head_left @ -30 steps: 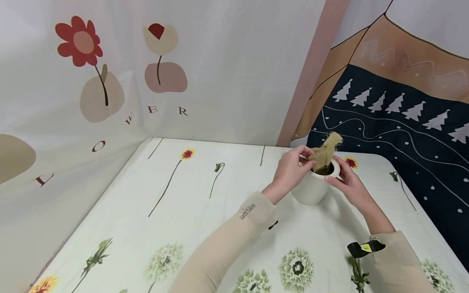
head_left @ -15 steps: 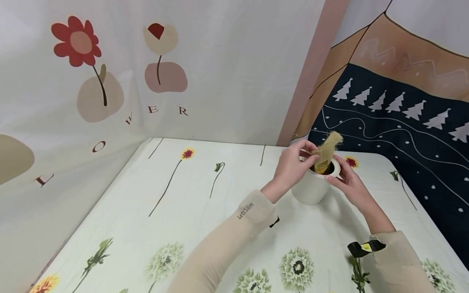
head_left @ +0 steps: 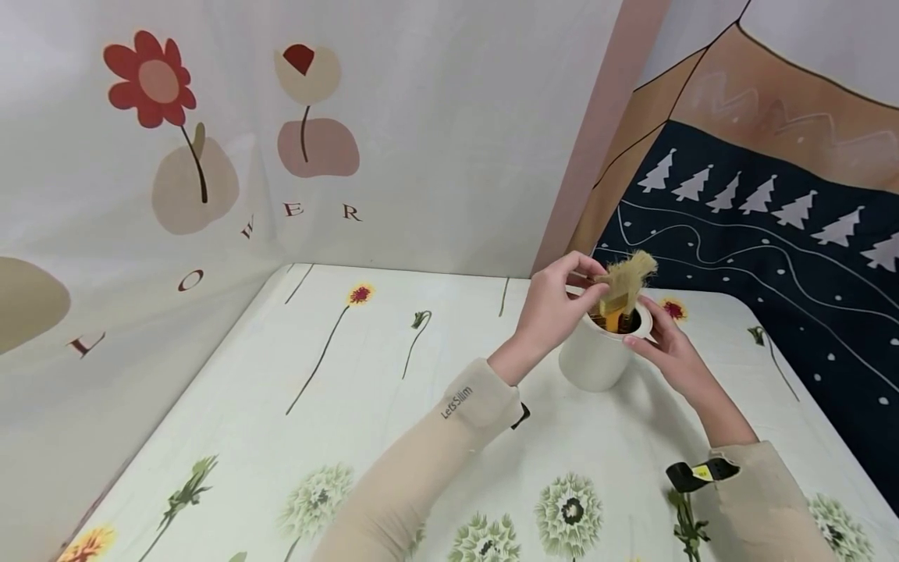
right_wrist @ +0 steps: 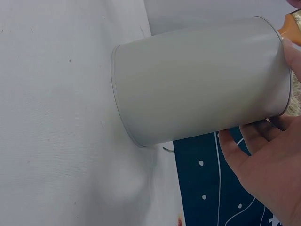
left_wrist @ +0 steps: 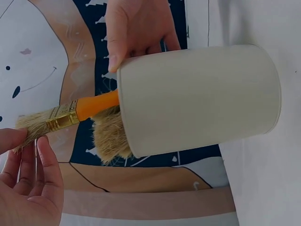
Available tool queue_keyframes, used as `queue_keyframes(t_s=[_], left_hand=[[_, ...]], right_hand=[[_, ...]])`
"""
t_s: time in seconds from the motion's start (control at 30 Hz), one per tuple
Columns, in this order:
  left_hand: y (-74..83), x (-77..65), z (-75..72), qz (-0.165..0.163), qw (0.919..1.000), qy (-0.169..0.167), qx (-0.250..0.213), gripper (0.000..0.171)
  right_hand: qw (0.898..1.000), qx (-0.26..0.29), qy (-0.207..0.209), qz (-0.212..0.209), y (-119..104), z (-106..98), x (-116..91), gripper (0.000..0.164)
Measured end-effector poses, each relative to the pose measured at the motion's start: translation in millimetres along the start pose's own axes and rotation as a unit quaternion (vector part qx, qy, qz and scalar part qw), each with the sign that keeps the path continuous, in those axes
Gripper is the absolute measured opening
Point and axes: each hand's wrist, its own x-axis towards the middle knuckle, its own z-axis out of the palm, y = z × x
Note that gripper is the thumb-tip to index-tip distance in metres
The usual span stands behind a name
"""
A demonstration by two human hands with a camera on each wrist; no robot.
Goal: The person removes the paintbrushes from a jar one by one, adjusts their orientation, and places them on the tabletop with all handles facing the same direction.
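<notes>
A white cylindrical container [head_left: 593, 363] stands on the table near its far right side. My left hand [head_left: 553, 312] pinches the bristles of a paintbrush [left_wrist: 96, 104] between thumb and fingers. The brush has a gold metal band and an orange handle, whose lower part is hidden inside the container. In the left wrist view, the bristles of another brush [left_wrist: 112, 136] stick out beside that handle. My right hand [head_left: 670, 355] holds the container at its rim, thumb on the near side and fingers round the right side.
The table has a white cloth [head_left: 379, 437] printed with flowers and dandelions. Behind it hangs a pale flower-print curtain [head_left: 449, 140]. A dark blue cloth with white trees [head_left: 772, 257] hangs close behind the container on the right.
My left hand has risen slightly with the paintbrush, and its orange handle now shows above the container's rim. The right hand and the container stay in place.
</notes>
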Motion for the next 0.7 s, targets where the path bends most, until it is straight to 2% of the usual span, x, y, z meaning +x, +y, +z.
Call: queue_keyframes(t_s=[0.37, 0.7], left_hand=[[10.7, 0.7, -14.4, 0.024, 0.9984, 0.025, -0.046, 0.015], [22.2, 1.5, -30.4, 0.038, 0.9968, 0.037, -0.060, 0.015]], right_hand=[[1.000, 0.002, -0.001, -0.003, 1, 0, 1, 0.079], [1.000, 0.001, -0.001, 0.003, 1, -1, 1, 0.080]])
